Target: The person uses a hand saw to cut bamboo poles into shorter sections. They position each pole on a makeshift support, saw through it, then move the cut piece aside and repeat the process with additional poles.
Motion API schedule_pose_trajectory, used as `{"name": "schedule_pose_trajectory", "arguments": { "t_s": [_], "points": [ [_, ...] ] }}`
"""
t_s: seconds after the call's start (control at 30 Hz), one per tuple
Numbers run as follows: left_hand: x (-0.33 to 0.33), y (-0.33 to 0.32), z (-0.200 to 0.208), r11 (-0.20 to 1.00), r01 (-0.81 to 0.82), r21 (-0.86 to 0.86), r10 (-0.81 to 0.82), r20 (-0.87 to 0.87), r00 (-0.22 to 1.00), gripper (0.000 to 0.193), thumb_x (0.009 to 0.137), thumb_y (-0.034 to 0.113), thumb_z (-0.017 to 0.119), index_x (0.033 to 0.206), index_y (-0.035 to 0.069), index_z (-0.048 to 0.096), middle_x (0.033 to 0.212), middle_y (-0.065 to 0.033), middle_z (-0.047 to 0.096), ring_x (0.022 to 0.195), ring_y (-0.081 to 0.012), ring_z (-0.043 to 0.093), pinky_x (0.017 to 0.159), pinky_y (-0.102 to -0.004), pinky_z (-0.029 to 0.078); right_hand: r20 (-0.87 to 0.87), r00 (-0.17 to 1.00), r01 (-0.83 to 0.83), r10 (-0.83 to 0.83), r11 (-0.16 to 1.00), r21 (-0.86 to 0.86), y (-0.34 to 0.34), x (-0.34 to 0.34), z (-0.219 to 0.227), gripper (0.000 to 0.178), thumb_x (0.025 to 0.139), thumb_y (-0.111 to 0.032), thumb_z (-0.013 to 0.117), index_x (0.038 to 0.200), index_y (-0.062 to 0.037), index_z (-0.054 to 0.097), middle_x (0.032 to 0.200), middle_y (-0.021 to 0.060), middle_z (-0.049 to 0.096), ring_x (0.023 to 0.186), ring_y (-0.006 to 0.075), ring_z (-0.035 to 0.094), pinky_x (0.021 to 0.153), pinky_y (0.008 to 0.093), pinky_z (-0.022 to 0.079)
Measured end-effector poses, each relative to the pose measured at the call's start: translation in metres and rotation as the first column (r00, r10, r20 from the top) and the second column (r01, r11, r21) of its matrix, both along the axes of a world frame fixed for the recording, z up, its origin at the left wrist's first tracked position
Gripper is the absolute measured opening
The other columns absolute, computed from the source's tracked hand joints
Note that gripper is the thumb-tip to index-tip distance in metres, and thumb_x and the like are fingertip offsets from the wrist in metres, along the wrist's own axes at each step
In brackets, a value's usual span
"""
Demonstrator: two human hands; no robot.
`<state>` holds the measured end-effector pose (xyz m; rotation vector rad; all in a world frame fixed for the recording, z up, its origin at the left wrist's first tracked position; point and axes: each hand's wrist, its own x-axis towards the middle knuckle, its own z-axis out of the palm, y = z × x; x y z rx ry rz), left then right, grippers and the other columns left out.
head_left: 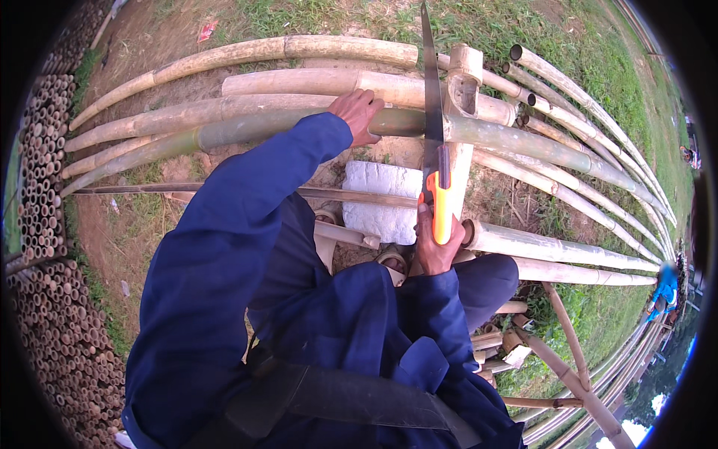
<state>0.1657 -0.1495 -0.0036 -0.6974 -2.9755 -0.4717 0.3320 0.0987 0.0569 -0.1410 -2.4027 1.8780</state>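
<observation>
My right hand [436, 239] is wrapped round the orange handle of a hand saw [432, 97]. The blade points away from me and lies across a greenish bamboo pole [247, 129]. Left of the blade, my left hand [357, 116] grips this same pole from above, fingers curled over its far side. An upright-looking bamboo piece with a hollowed, notched end [465, 82] stands right beside the blade, and the pole runs across it. The blade hides the spot on the pole beneath it, so the depth of any cut cannot be seen.
Several long bamboo poles [299, 48] lie left to right ahead, and more [568, 247] fan out to the right. Between my feet and the pole sits a white block [381, 196]. Bamboo stacks [67, 344] show cut ends at the left. A person in blue [663, 292] is far right.
</observation>
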Motion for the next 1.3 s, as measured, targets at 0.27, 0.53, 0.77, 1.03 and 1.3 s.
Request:
{"name": "schedule_pose_trajectory", "arguments": {
  "t_s": [0.27,0.53,0.77,1.03,1.3],
  "points": [
    [-0.010,0.004,0.001,0.987,-0.038,-0.156,0.052,0.091,0.994,0.070,0.076,0.054,0.082,0.119,0.003,0.059,0.115,-0.0211,0.067,0.107,-0.0388,0.068,0.090,-0.0511,0.055,0.084,0.996,-0.016,0.017,1.000,-0.014,0.000,-0.007,0.010,0.017,0.097,-0.010,0.072,0.103,0.0055,0.070,0.080,0.0030,0.066,0.072,0.0080,0.056,0.066,0.0282,0.049],
    [-0.024,0.014,0.012,0.986,-0.025,-0.167,0.052,0.163,0.985,0.069,0.079,0.053,0.079,0.118,-0.001,0.061,0.114,-0.0206,0.067,0.110,-0.0372,0.067,0.091,-0.0483,0.057,0.269,0.963,-0.041,-0.003,0.986,0.159,0.048,0.132,0.052,0.024,0.096,-0.005,0.069,0.118,0.0058,0.070,0.090,0.0074,0.074,0.085,0.0111,0.070,0.078,0.0279,0.055],
    [-0.023,0.009,-0.001,0.991,-0.017,-0.135,0.026,0.065,0.998,0.065,0.078,0.049,0.079,0.118,0.000,0.063,0.113,-0.0195,0.065,0.109,-0.0359,0.066,0.090,-0.0471,0.058,0.051,0.998,-0.030,0.028,0.999,0.038,0.002,0.001,0.014,0.016,0.096,-0.011,0.074,0.088,0.0012,0.066,0.066,-0.0020,0.059,0.057,0.0055,0.051,0.053,0.0253,0.042],
    [-0.028,0.009,0.004,0.986,-0.054,-0.159,0.073,0.114,0.991,0.064,0.078,0.046,0.081,0.121,0.002,0.063,0.116,-0.0172,0.063,0.114,-0.0347,0.063,0.094,-0.0458,0.056,0.157,0.987,0.022,-0.045,0.989,0.147,0.039,0.124,0.057,0.013,0.096,-0.009,0.073,0.092,0.0024,0.068,0.069,-0.0015,0.062,0.061,0.0047,0.054,0.055,0.0229,0.044],
    [-0.034,-0.002,-0.002,0.990,-0.034,-0.137,0.044,0.071,0.997,0.067,0.079,0.050,0.080,0.123,0.002,0.062,0.118,-0.0163,0.063,0.115,-0.0337,0.063,0.094,-0.0444,0.056,0.150,0.988,-0.038,0.043,0.998,-0.040,0.005,0.004,0.023,0.014,0.096,-0.009,0.073,0.096,0.0044,0.069,0.069,0.0019,0.061,0.061,0.0063,0.052,0.055,0.0281,0.043]
  ]
}}
